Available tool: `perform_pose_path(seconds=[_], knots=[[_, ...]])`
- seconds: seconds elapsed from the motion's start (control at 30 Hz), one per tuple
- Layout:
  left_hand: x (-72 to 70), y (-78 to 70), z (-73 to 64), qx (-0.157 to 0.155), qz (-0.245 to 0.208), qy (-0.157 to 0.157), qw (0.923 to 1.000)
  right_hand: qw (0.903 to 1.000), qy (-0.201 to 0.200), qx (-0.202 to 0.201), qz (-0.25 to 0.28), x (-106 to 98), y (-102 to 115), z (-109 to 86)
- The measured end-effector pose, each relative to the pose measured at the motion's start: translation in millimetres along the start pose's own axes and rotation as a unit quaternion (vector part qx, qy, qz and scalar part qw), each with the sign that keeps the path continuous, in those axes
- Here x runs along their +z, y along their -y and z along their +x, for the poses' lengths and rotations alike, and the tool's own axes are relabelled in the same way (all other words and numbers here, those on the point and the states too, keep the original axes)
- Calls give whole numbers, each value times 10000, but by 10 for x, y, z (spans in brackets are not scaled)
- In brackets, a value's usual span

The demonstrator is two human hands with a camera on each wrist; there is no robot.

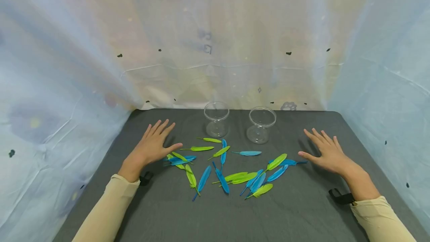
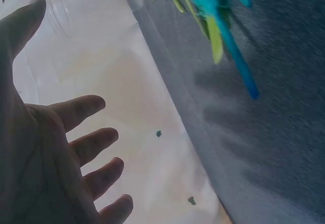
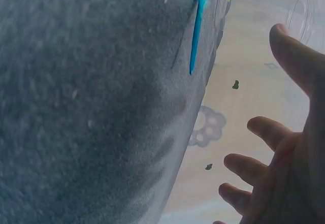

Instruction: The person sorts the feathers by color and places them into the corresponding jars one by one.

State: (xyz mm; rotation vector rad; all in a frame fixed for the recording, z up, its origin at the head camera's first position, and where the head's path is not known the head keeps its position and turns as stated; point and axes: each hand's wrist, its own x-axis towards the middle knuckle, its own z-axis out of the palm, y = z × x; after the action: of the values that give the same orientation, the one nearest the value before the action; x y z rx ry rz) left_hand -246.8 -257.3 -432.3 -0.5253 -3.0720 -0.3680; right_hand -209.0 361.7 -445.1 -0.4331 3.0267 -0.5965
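Fingers spread, the left hand (image 1: 149,148) and right hand (image 1: 329,155) hover beside slim blue feathers (image 1: 203,179) and green feathers (image 1: 244,178) strewn between them, partly overlapping. Beyond, two clear waisted cups (image 1: 216,128) stand near the far edge of the matte grey tabletop (image 1: 201,219), whose wide near stretch is cut off.

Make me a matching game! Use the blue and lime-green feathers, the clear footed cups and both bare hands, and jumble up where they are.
Things
1. The bare left hand
2. The two clear, round-rimmed footed cups
3. The bare right hand
4. The blue and lime-green feathers

Places
A. Scattered between the two hands
B. Fingers spread, at the right side of the dark grey tabletop
C. Fingers spread, at the left side of the tabletop
D. Standing side by side towards the tabletop's far edge

Right pairs: 1-C, 2-D, 3-B, 4-A
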Motion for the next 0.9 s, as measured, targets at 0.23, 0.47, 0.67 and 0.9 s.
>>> perform_pose_path(seconds=[0.23,0.47,0.67,0.9], knots=[[-59,-111,107,95,-4,-13,10000,9994,197,-204,219,14,22,19],[-97,-245,251,259,83,1,9996,9981,352,-297,408,30,54,4],[-91,-333,391,367,183,-25,9992,9986,256,-315,351,55,62,-27],[-104,-426,570,372,103,-21,9993,9979,212,-442,423,91,23,-33]])
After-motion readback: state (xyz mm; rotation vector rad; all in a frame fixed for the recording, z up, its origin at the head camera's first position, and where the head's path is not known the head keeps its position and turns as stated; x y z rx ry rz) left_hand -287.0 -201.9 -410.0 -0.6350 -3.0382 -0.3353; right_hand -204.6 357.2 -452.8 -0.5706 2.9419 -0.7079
